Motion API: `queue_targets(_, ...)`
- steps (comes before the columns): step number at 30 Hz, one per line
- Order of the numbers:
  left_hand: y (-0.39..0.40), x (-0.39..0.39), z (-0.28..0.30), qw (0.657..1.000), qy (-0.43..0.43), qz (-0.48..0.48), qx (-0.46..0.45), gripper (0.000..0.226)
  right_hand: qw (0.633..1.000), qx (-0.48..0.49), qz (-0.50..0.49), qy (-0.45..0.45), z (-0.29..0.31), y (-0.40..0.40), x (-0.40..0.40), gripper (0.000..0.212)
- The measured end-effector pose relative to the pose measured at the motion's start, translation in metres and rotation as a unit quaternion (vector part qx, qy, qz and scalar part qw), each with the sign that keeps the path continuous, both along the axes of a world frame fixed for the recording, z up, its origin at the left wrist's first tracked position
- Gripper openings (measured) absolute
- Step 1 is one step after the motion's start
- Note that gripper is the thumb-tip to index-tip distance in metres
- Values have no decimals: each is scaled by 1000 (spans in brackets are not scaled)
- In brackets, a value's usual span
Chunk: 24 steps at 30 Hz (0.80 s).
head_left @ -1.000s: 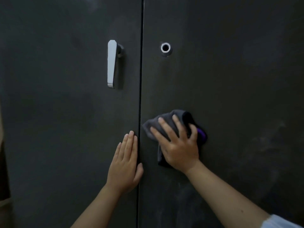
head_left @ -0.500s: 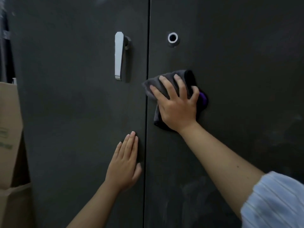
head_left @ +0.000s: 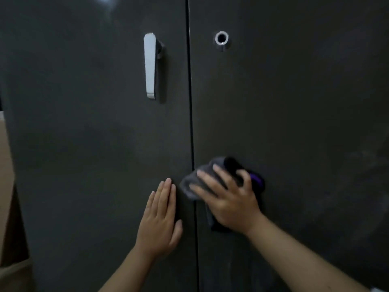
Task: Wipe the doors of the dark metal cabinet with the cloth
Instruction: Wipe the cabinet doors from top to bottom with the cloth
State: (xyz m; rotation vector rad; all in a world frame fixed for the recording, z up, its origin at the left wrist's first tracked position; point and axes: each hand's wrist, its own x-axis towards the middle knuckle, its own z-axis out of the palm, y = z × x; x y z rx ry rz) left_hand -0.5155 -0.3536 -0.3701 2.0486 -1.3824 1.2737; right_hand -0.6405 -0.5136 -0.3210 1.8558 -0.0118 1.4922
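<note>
The right hand [head_left: 229, 202] lies spread flat over the cloth [head_left: 212, 178], fingers fanned and pressing it against the right door [head_left: 294, 123] just beside the seam between the two doors — a splayed palm spreads the pressure so the whole wad rubs the metal rather than one corner of it. The cloth is bunched, dark grey with a purple edge showing past the little finger, and part of it hangs below the heel of the hand.

The left hand [head_left: 161, 218] rests on the left door [head_left: 84, 144], fingers straight and held together, the thumb out toward the seam; it holds nothing. It probably steadies that door — and the person — against the push of the wiping.

Higher on the left door a silver lever handle [head_left: 150, 66] hangs upright, and across the seam sits a round lock [head_left: 221, 38]. Pale smears show on the right door toward its right edge, so that part likely awaits wiping. A cardboard box [head_left: 5, 175] stands off the cabinet's left edge.
</note>
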Motion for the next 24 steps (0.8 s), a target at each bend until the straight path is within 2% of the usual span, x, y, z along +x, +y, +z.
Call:
queue_targets(3, 2, 2, -4, 1000, 4, -8, -2, 74, 994, 76, 1, -83, 55, 13, 12, 40)
queue_targets(7, 4, 3, -10, 999, 21, -23, -13, 76, 984, 144, -15, -100, 81, 28, 29, 40)
queue_targets(9, 5, 6, -13, 1000, 14, -21, -7, 76, 989, 114, -17, -93, 69, 29, 31, 40)
queue_targets(13, 10, 12, -20, 1000, 3, -25, -2, 75, 1000, 11, -10, -24, 17, 26, 32, 41)
queue_targets(19, 16, 12, -40, 1000, 16, -21, 15, 75, 999, 1, -19, 45, -76, 15, 21, 41)
queue_targets(21, 19, 10, -43, 999, 13, -19, 25, 76, 997, -31, -22, 71, -81, 8, 12, 41)
queue_targets(24, 22, 10, -37, 999, 0, -18, 27, 76, 995, -67, -20, 70, -52, 1, 5, 44)
